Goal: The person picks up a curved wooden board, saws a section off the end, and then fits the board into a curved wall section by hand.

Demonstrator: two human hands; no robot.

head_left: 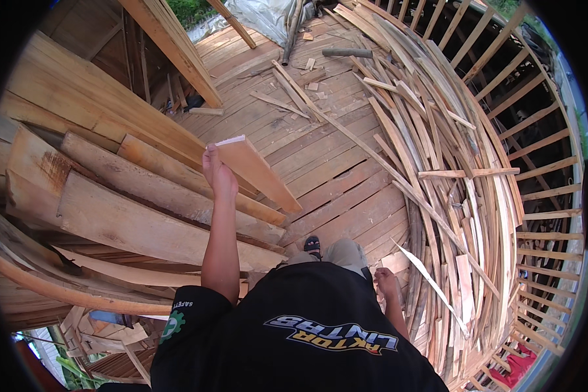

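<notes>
Left hand (218, 175) grips the near end of a short reddish-brown plank (258, 171), pale on its sawn end, tilted at centre frame above stacked boards (124, 215). Right hand (387, 282) hangs low right, loosely curled, holding nothing.

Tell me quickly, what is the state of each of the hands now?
Left hand: closed on the end of a wooden plank, lifting it.
Right hand: hanging low by the side, holding nothing; fingers unclear.

orange-brown board (258, 171) with pale end, weathered tan plank floor (320, 163), black shirt (294, 333) with yellow-and-white print
</notes>
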